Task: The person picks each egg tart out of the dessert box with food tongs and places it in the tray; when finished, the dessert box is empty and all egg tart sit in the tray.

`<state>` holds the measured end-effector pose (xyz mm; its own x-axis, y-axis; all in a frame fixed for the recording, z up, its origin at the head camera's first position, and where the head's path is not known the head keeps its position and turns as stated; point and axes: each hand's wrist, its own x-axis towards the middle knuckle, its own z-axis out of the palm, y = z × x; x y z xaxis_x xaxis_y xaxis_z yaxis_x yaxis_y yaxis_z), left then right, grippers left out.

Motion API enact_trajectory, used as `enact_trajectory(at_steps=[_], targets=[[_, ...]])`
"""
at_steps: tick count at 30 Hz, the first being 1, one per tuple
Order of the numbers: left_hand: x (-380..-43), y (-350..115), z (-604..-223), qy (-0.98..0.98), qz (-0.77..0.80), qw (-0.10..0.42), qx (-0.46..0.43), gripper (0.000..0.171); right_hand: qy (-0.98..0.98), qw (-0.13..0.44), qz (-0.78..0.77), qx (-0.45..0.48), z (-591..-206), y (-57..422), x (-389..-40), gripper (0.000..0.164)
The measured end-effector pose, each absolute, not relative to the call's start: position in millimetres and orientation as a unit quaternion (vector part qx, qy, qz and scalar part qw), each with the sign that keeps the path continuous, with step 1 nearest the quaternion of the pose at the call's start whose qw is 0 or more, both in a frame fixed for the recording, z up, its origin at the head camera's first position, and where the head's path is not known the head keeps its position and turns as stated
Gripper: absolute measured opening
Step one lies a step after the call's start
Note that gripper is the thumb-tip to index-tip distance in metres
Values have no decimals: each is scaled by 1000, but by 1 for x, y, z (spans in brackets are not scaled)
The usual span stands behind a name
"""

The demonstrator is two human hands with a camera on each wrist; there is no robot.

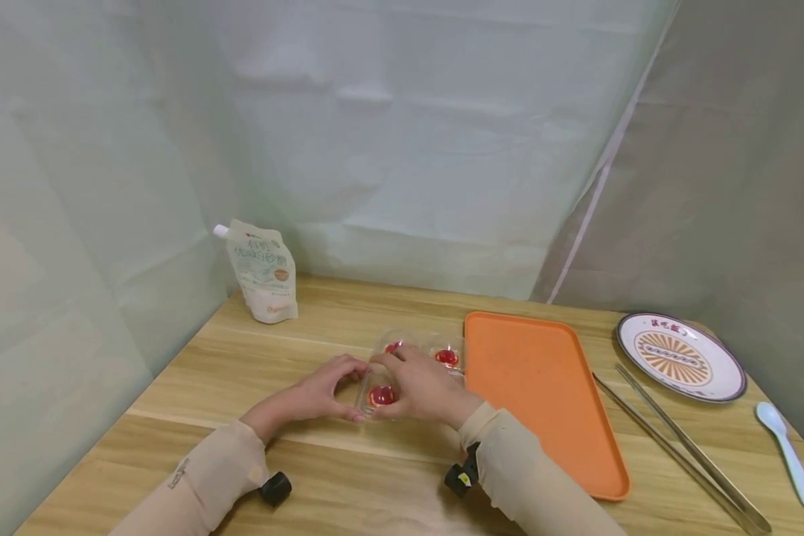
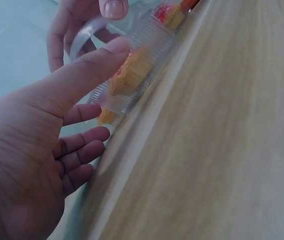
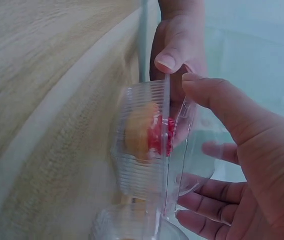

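A clear plastic clamshell box (image 1: 368, 412) holds several small pastries with red tops, one of them a red-topped pastry (image 3: 154, 132) in the near left compartment. My left hand (image 1: 315, 391) is at the box's left end, thumb by the near corner and relaxed fingers along the far side. From above, my right hand (image 1: 418, 387) spans the domed lid (image 3: 194, 155), holding it between thumb and fingers. In the right wrist view a narrow gap shows between the lid's edge and the ribbed base (image 3: 136, 175). The right hand hides part of the box in the head view.
An orange tray (image 1: 536, 387) lies right of the box. Beyond it are metal tongs (image 1: 686, 447), a patterned plate (image 1: 723, 372) and a pale blue spoon (image 1: 787, 454). A spouted pouch (image 1: 264, 275) stands at the back left. Hanging cloth (image 1: 409, 149) surrounds the wooden table (image 1: 348, 476).
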<state>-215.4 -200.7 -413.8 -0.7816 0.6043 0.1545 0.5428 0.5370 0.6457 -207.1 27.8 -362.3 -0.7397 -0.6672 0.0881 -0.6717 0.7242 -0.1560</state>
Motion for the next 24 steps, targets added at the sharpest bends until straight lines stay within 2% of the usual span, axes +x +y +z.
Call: enact_trajectory(at_steps=[9, 11, 18, 24], targets=[[-215, -204, -408, 862, 395, 85, 306, 70, -923, 30, 107, 369, -351, 40, -197, 78], [-213, -204, -404, 870, 384, 76, 300, 69, -919, 42, 126, 371, -348, 43, -194, 77], [-209, -199, -388, 883, 359, 38, 301, 69, -899, 135, 166, 383, -343, 56, -186, 71], [-202, -186, -378, 868, 365, -9, 336, 72, -882, 183, 187, 392, -342, 63, -179, 74]])
